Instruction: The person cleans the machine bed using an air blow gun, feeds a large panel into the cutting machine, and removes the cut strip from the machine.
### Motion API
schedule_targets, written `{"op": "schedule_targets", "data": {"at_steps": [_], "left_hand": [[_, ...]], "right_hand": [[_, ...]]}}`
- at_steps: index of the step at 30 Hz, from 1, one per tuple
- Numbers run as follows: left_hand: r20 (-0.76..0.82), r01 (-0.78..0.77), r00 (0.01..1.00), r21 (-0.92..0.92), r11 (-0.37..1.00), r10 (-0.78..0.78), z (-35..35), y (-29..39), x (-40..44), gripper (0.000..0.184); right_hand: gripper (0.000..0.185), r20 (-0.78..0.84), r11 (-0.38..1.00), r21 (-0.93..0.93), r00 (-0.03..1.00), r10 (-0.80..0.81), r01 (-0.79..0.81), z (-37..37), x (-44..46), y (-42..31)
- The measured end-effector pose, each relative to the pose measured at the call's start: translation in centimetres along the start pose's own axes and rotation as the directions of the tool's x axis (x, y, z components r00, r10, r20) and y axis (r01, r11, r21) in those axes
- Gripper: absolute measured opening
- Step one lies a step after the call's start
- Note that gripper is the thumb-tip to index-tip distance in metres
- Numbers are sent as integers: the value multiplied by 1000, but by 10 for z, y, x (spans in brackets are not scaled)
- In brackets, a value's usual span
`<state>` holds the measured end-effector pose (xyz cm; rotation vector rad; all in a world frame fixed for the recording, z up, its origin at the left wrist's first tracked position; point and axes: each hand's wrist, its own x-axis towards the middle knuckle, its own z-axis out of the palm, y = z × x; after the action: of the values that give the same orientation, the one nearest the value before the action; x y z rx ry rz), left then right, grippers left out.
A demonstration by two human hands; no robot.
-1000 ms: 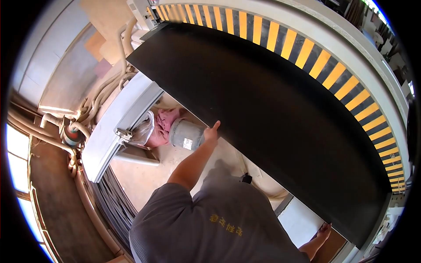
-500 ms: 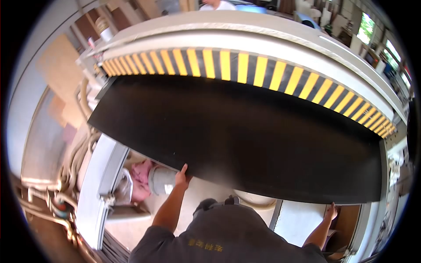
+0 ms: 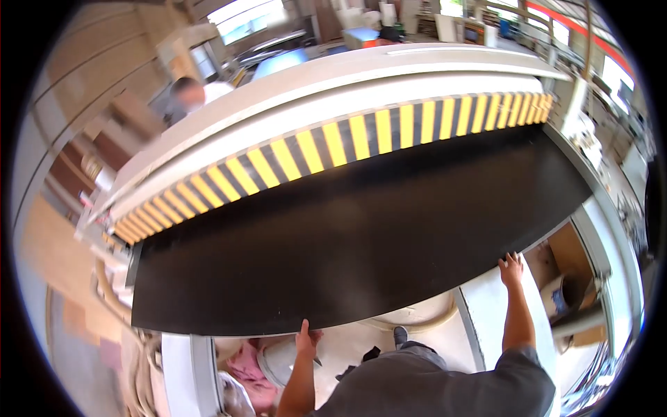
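A wide black panel (image 3: 361, 236) stretches across the middle of the head view, its far edge running beneath a yellow-and-black striped guard (image 3: 333, 144). At the panel's near edge, left of centre, my left hand (image 3: 306, 342) grips it with the thumb on top; the other fingers are partly hidden below. Farther right, my right hand (image 3: 512, 268) rests against the same edge, fingers apart with the tips at the panel's rim. What lies under the panel is mostly hidden.
A pale machine beam (image 3: 347, 75) spans above the guard. Light support arms stand at left (image 3: 182, 368) and right (image 3: 497, 302). Below are a grey bucket (image 3: 278, 363), pink cloth (image 3: 250, 372) and hoses (image 3: 142, 375). A blurred person (image 3: 191, 97) is behind the beam.
The view has turned, so the panel and guard now slope up to the right. My right hand's thumb-up hold has become spread fingers at the edge; my left hand still grips the panel.
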<state>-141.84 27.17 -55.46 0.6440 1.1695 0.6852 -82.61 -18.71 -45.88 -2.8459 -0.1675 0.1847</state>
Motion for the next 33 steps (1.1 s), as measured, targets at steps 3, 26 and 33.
{"op": "schedule_targets", "data": {"at_steps": [3, 26, 33], "left_hand": [[-37, -22, 999, 81, 996, 25, -3, 0, 2, 47], [-139, -112, 981, 158, 981, 134, 10, -17, -15, 68], [-286, -164, 932, 212, 964, 221, 17, -24, -2, 70]], "right_hand": [[60, 58, 999, -32, 998, 7, -5, -8, -30, -17], [56, -234, 945, 321, 962, 138, -58, 6, 34, 89], [73, -91, 790, 537, 910, 404, -297, 12, 122, 146]]}}
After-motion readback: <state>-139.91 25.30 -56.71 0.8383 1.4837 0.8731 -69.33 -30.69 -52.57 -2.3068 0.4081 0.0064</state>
